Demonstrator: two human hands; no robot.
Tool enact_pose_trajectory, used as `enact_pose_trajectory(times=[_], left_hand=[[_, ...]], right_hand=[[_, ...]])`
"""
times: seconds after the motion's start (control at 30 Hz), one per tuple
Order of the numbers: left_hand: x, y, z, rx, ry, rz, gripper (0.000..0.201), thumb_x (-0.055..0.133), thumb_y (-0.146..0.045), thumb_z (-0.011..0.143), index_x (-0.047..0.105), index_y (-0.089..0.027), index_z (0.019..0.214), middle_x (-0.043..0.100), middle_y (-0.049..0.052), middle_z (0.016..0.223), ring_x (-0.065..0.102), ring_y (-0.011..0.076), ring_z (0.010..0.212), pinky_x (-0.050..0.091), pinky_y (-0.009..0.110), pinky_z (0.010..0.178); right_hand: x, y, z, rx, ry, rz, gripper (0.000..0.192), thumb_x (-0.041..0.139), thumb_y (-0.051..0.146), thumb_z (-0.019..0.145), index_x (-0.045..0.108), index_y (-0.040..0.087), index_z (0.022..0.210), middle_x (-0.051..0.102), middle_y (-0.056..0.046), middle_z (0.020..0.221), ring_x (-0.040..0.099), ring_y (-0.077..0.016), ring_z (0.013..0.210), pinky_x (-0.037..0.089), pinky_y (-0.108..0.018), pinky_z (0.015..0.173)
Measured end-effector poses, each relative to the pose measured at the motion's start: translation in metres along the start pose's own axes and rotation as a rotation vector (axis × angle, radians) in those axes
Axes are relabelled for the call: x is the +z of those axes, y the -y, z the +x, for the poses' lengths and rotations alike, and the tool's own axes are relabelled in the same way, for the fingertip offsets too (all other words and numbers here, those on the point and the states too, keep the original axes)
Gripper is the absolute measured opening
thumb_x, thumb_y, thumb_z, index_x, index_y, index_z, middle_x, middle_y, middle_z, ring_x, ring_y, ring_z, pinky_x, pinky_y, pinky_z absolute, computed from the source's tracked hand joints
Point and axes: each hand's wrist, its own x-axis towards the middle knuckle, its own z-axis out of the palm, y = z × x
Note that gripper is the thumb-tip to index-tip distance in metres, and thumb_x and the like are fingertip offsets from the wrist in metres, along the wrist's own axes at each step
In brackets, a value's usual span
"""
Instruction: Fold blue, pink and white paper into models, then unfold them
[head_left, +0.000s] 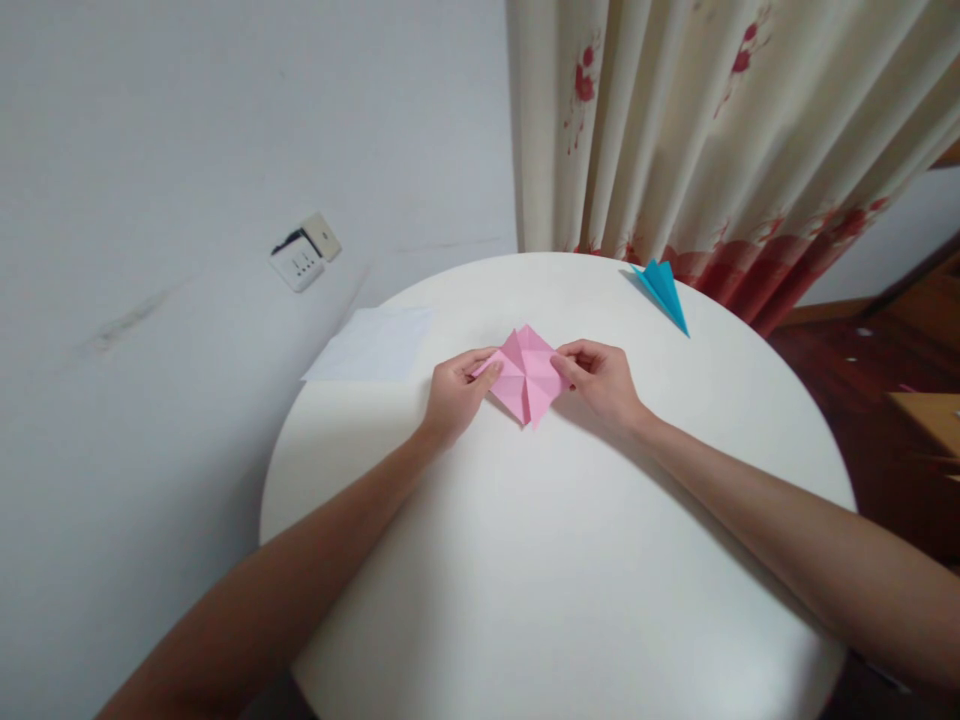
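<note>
A piece of pink origami paper, creased and folded into a rough diamond, is held above the middle of the table. My left hand pinches its left corner, thumb on top and fingers underneath. On the opposite side, my right hand grips the right corner in the same way. Crease lines cross near the paper's centre, and a split runs down to its near corner. The fingertips beneath the paper are partly hidden.
A round white table carries everything. White sheets of paper lie at its left edge, against the wall. A folded blue paper plane rests at the back right. Behind hangs a cream curtain; a wall socket is at left.
</note>
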Motion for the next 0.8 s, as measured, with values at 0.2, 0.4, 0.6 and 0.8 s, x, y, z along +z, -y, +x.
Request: enact_pose_trajectory(times=[0.2,0.4,0.6,0.8], left_hand=[[0.001,-0.001,-0.002,0.084,0.021,0.081,0.029,0.067,-0.033,0.084,0.070,-0.018,0.109,0.074,0.003,0.081,0.065,0.0149,0.069,0.046,0.024,0.063],[0.002,-0.001,0.000,0.238,0.099,0.213,0.016,0.065,-0.028,0.086,0.076,-0.019,0.092,0.075,0.007,0.094,0.067,0.0189,0.091,0.049,0.029,0.082],[0.003,-0.004,-0.003,0.272,0.233,0.228,0.016,0.065,-0.026,0.086,0.078,-0.018,0.093,0.071,0.006,0.085,0.064,0.0158,0.077,0.047,0.026,0.067],[0.005,-0.007,-0.008,0.149,0.270,0.126,0.043,0.068,-0.030,0.084,0.065,-0.018,0.125,0.072,0.008,0.100,0.066,0.0183,0.086,0.050,0.026,0.074]], right_hand=[[0.002,0.000,-0.002,-0.013,0.016,0.075,0.031,0.070,0.036,0.079,0.056,0.021,0.102,0.052,0.008,0.057,0.047,-0.0103,0.051,0.038,-0.024,0.052],[0.001,0.002,-0.002,0.052,0.032,0.081,0.044,0.077,0.041,0.074,0.058,0.020,0.107,0.062,0.005,0.060,0.051,-0.0104,0.051,0.039,-0.023,0.051],[-0.004,0.006,0.000,0.252,0.164,0.130,0.047,0.085,0.047,0.062,0.073,0.012,0.090,0.071,-0.005,0.071,0.057,-0.0130,0.056,0.040,-0.025,0.051],[-0.003,0.011,-0.005,0.346,0.166,0.145,0.036,0.083,0.043,0.064,0.074,0.011,0.079,0.069,-0.004,0.068,0.056,-0.0123,0.053,0.038,-0.025,0.048]])
